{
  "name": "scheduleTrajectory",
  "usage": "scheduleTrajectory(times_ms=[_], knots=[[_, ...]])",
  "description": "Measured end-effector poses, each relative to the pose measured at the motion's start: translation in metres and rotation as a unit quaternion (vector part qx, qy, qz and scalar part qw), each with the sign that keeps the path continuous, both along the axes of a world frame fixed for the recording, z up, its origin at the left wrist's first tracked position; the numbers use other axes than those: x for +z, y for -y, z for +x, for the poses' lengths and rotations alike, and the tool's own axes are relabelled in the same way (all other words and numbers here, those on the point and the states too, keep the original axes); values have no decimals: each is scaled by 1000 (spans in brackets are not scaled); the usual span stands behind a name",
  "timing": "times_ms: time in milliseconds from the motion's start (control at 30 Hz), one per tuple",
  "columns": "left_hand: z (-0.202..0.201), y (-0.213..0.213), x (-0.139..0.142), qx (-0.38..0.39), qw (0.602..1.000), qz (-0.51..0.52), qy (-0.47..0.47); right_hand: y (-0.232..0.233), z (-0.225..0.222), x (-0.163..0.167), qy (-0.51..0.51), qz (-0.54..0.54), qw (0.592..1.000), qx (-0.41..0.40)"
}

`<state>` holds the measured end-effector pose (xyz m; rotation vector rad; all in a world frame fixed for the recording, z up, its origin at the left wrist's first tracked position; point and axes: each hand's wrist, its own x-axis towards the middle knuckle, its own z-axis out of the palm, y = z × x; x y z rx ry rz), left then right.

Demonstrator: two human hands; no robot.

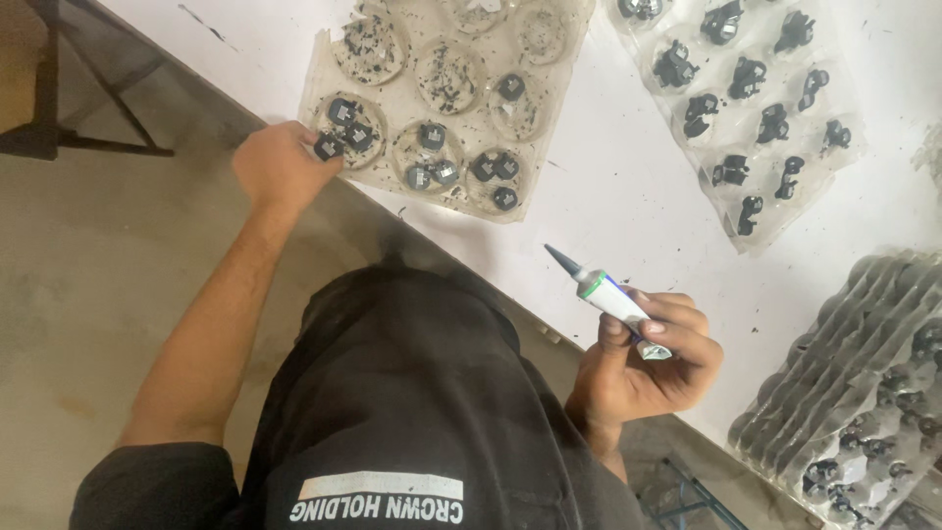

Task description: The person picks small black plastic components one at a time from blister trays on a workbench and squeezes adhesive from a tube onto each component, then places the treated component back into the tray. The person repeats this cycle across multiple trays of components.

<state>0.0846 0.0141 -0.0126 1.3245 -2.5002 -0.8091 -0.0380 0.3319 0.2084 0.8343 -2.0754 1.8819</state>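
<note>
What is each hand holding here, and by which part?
The right hand grips a small white tube by its crimped rear end, dark nozzle pointing away. The left hand pinches a small black part at the clear tray corner.

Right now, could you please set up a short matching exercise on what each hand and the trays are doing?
Things:
1. left hand
2. right hand
3. clear tray with round wells
4. grey stack of trays

States:
A. lies at the table's right edge
B. holds a small tube, nozzle up
C. pinches a small black part
D. has black parts in its nearer wells

Pairs: 1-C, 2-B, 3-D, 4-A
</note>
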Motion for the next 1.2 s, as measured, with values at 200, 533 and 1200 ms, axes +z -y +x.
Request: scheduleTrajectory(times_ms=[200,533,1200], knots=[[-14,6,-12,-28,994,6,106,-2,1,1,26,-5,1000,13],[-34,2,5,-190,979,-62,-28,-8,-1,-3,20,-10,1000,-6],[-84,14,16,-313,935,-125,112,-14,0,-17,43,-48,998,-2]])
